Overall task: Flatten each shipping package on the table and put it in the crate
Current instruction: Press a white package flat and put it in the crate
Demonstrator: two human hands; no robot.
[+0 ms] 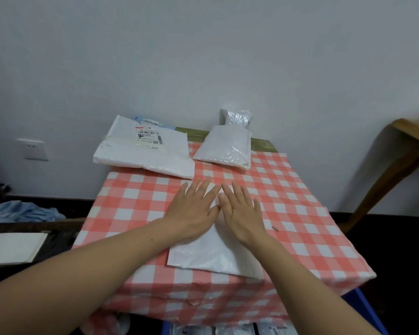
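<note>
Left hand (194, 209) and right hand (243, 213) lie side by side at the centre of the frame, palms down, fingers straight and spread. Both press on a white package (211, 256); neither grasps anything. The thumbs nearly meet over the package. It lies flat on the checked cloth (300, 213) covering the worktop (264, 146), with its near edge close to the worktop's front and its far part hidden under the hands.

Above centre, near the worktop's far edge, a large white mailer (143, 155) with a printed label lies at the left, its left corner past the cloth's edge. Just right of it, apart, lies a bubble bag (224, 147). Behind that a smaller bag (236, 117) stands against the wall (203, 56).

At the bottom right, below the worktop's front, the blue crate (364, 310) shows part of its rim; what lies in it is too cropped to tell.

At the left are a socket (33, 149), blue fabric (22, 211) and a white pad (12, 247). Wooden furniture (409, 141) stands at the right edge.
</note>
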